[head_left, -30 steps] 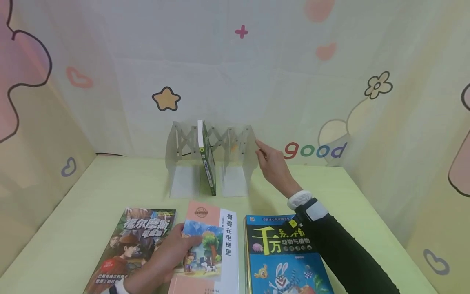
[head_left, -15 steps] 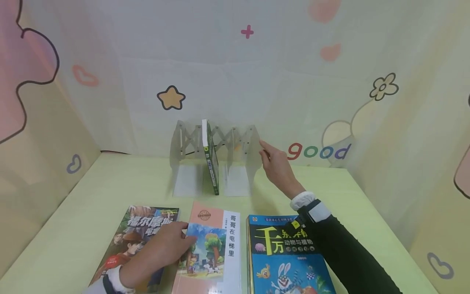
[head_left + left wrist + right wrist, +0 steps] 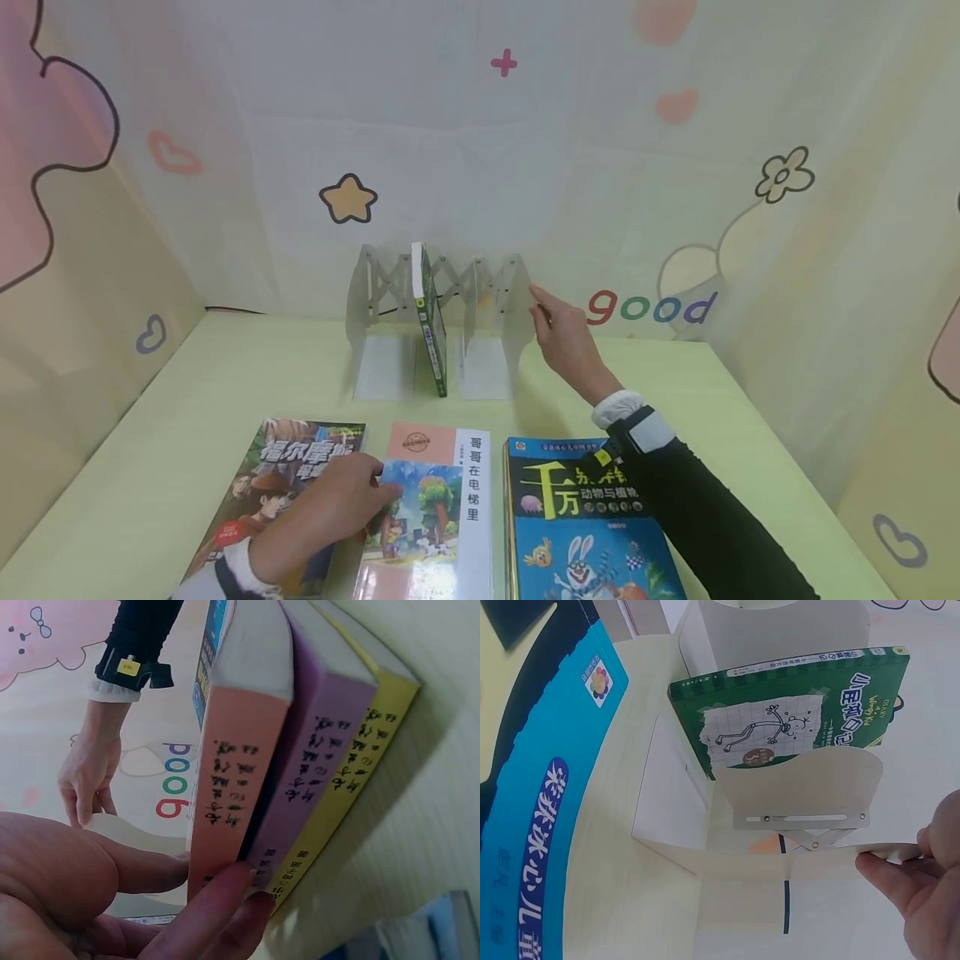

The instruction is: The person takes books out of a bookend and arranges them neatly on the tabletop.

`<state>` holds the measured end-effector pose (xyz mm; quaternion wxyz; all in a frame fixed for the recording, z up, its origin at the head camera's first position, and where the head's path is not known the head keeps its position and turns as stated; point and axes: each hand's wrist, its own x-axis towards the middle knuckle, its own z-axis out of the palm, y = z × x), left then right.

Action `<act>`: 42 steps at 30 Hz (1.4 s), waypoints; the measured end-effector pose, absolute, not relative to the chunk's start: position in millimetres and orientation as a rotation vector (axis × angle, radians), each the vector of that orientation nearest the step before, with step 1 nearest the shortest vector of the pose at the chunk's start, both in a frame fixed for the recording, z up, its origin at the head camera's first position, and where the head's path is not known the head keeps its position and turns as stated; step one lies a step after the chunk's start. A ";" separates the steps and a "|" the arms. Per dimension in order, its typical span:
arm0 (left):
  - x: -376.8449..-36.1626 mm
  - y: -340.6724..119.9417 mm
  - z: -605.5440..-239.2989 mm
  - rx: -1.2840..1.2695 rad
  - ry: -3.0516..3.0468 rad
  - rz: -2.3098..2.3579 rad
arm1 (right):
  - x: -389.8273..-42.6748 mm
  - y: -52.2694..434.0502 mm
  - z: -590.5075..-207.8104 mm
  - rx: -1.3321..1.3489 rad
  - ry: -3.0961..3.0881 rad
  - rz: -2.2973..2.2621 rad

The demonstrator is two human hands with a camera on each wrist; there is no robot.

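Note:
Three books lie side by side at the table's front. My left hand (image 3: 352,496) grips the left spine edge of the middle pink book (image 3: 431,508). In the left wrist view, thumb and fingers (image 3: 217,915) close round the pink book (image 3: 232,765), which tops a purple book (image 3: 307,765) and a yellow book (image 3: 360,750). My right hand (image 3: 551,321) reaches to the clear folding book stand (image 3: 487,292) and pinches its right end panel; the right hand (image 3: 907,859) holds that panel's edge. A green book (image 3: 432,342) stands upright in the stand (image 3: 802,795).
A dark-covered book (image 3: 277,475) lies left of the pink one and a blue book (image 3: 577,517) lies right of it, under my right forearm. The pale green table (image 3: 225,367) is closed in by patterned cloth walls at the back and both sides.
My left hand has slid back off the pink book's cover picture to its left edge. The right hand has stayed at the stand's right end.

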<state>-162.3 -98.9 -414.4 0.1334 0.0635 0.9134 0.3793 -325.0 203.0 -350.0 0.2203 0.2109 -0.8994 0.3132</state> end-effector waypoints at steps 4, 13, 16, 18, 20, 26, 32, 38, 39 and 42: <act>-164.3 -97.3 -414.5 0.176 2.639 1.070 | -324.4 202.5 -348.9 0.583 -2.480 0.871; -164.5 -95.5 -410.8 0.189 2.637 1.027 | -324.2 202.6 -349.3 0.582 -2.475 0.866; -165.9 -95.8 -409.9 0.191 2.642 1.011 | -323.7 202.6 -348.0 0.570 -2.481 0.863; -166.5 -95.7 -409.3 0.193 2.647 0.998 | -323.4 202.9 -347.5 0.559 -2.487 0.860; -166.2 -95.5 -409.4 0.194 2.647 1.000 | -323.4 203.1 -347.4 0.555 -2.489 0.859; -165.8 -94.7 -410.6 0.193 2.645 1.001 | -323.7 204.4 -348.6 0.564 -2.474 0.847; -168.3 -96.2 -411.3 0.186 2.617 1.023 | -323.3 204.9 -349.5 0.565 -2.466 0.843; -168.2 -103.8 -400.2 0.178 2.543 1.118 | -323.3 203.2 -349.4 0.577 -2.451 0.851; -168.1 -105.9 -395.1 0.196 2.547 1.105 | -323.4 202.9 -349.7 0.576 -2.452 0.855; -167.6 -111.3 -373.6 0.258 2.562 1.056 | -324.1 201.8 -352.0 0.561 -2.456 0.860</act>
